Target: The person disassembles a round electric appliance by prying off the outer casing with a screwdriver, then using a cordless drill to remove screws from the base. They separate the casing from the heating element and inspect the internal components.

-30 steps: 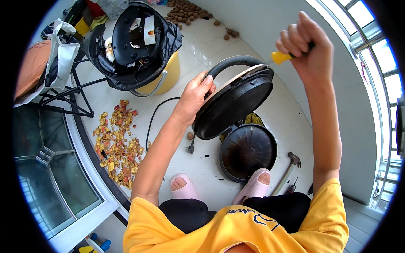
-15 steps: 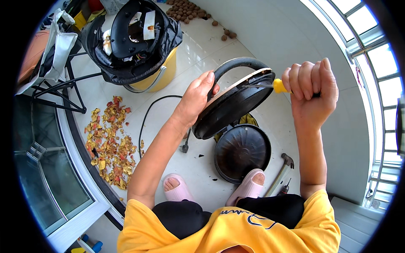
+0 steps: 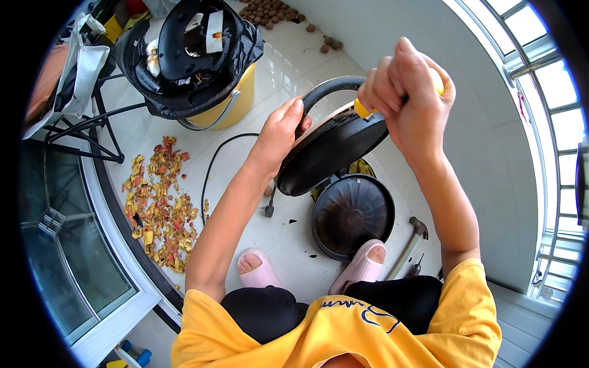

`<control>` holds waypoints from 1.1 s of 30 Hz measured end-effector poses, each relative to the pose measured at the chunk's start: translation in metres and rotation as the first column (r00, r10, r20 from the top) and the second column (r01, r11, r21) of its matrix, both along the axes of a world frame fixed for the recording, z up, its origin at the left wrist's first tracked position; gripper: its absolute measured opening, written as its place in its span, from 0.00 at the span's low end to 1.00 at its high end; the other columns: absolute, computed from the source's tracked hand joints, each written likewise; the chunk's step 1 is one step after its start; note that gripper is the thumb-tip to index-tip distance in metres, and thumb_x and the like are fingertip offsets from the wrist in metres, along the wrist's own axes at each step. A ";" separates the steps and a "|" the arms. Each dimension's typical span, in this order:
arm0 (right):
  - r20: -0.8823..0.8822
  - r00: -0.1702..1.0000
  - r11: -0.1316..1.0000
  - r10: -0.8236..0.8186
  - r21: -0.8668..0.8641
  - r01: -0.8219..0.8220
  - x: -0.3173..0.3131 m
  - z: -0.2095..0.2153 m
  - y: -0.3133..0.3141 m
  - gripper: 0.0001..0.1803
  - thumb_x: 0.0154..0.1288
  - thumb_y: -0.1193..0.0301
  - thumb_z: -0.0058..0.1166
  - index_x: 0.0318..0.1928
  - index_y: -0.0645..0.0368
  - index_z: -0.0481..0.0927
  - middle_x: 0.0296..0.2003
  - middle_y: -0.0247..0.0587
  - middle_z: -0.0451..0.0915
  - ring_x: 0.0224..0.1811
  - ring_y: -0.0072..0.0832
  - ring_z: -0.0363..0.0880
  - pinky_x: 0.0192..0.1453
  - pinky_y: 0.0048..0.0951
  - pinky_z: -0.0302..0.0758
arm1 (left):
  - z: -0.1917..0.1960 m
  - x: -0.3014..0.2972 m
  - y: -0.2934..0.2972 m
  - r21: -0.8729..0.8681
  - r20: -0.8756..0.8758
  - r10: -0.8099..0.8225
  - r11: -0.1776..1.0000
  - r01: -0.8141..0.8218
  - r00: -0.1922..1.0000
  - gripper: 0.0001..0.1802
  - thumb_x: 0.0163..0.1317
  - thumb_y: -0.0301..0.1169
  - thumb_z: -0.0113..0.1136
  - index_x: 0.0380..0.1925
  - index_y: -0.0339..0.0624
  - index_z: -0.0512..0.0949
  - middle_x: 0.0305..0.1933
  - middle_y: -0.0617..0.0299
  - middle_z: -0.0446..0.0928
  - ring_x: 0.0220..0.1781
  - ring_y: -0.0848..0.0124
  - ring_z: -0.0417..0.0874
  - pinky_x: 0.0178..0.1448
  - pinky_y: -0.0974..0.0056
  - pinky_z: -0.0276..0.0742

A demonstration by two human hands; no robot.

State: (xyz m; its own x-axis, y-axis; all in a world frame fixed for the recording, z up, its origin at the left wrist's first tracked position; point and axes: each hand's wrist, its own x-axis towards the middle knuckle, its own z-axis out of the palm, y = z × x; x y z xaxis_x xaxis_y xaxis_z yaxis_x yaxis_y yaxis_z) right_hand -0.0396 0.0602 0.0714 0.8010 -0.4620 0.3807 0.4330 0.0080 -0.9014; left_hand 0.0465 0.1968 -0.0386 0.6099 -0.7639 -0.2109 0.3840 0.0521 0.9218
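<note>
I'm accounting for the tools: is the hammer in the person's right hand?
No, the hammer lies on the floor, while the right hand grips a yellow-handled tool.

Colourful scraps on a pale tiled floor (image 3: 279,69)
Yellow-and-red scraps (image 3: 177,216) spread left of centre; round brown pieces (image 3: 270,12) cluster along the top edge, a few apart. A white bag (image 3: 83,67) and a black-legged stand (image 3: 98,121) occupy the upper left, a glass-paned door (image 3: 80,257) the lower left, a barred window (image 3: 555,80) the right.
</note>
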 end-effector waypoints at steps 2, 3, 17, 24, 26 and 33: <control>-0.046 0.997 0.996 -0.060 -0.074 0.057 0.007 0.003 0.010 0.22 0.68 0.69 0.45 0.15 0.62 0.66 0.10 0.34 0.67 0.13 0.17 0.63 0.17 0.20 0.61 | -0.003 0.004 0.000 -0.006 0.008 -0.007 1.000 0.007 1.000 0.16 0.73 0.43 0.36 0.34 0.44 0.68 0.27 0.72 0.64 0.28 0.83 0.63 0.34 0.77 0.64; -0.013 0.997 0.990 -0.080 -0.117 0.078 0.007 0.000 0.015 0.21 0.68 0.70 0.45 0.16 0.62 0.66 0.11 0.33 0.67 0.13 0.17 0.63 0.17 0.20 0.61 | -0.005 0.006 0.001 -0.015 0.010 -0.010 1.000 0.010 1.000 0.16 0.73 0.42 0.36 0.34 0.44 0.68 0.27 0.72 0.64 0.28 0.83 0.63 0.33 0.77 0.64; -0.119 0.975 0.962 -0.187 -0.224 0.157 0.013 0.003 0.025 0.24 0.67 0.66 0.47 0.14 0.64 0.69 0.10 0.32 0.68 0.11 0.16 0.65 0.17 0.20 0.62 | -0.014 0.003 -0.004 -0.005 0.049 0.026 1.000 -0.026 0.998 0.17 0.72 0.40 0.37 0.47 0.40 0.70 0.27 0.72 0.64 0.28 0.84 0.63 0.33 0.78 0.63; -0.204 0.903 0.844 -0.377 -0.478 0.244 0.056 -0.001 0.030 0.22 0.63 0.66 0.49 0.14 0.68 0.70 0.09 0.31 0.67 0.13 0.15 0.65 0.18 0.22 0.63 | -0.017 0.011 -0.008 -0.039 0.016 0.038 0.999 -0.037 0.999 0.14 0.72 0.39 0.37 0.38 0.42 0.69 0.27 0.72 0.64 0.25 0.83 0.61 0.32 0.77 0.63; -0.223 0.915 0.879 -0.335 -0.423 0.219 0.050 0.002 0.032 0.23 0.66 0.66 0.46 0.15 0.64 0.67 0.10 0.31 0.65 0.12 0.17 0.62 0.18 0.21 0.62 | -0.018 0.015 -0.008 -0.028 0.018 0.019 0.999 -0.018 1.000 0.14 0.72 0.39 0.37 0.35 0.43 0.68 0.27 0.72 0.64 0.26 0.83 0.61 0.32 0.77 0.63; -0.168 0.913 0.765 -0.372 -0.613 0.199 0.052 -0.006 0.034 0.20 0.62 0.68 0.48 0.15 0.68 0.70 0.08 0.41 0.64 0.12 0.24 0.60 0.20 0.26 0.63 | -0.023 0.016 -0.012 -0.006 -0.047 -0.015 1.000 0.015 0.999 0.15 0.72 0.39 0.35 0.29 0.45 0.67 0.25 0.72 0.63 0.25 0.82 0.61 0.32 0.75 0.64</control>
State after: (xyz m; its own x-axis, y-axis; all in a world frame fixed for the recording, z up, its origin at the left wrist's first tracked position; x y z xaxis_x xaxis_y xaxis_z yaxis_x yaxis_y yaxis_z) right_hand 0.0128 0.0942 0.0653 0.7751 -0.4506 0.4428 0.0758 -0.6295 -0.7733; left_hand 0.0625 0.1849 -0.0616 0.5881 -0.7740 -0.2346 0.4274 0.0512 0.9026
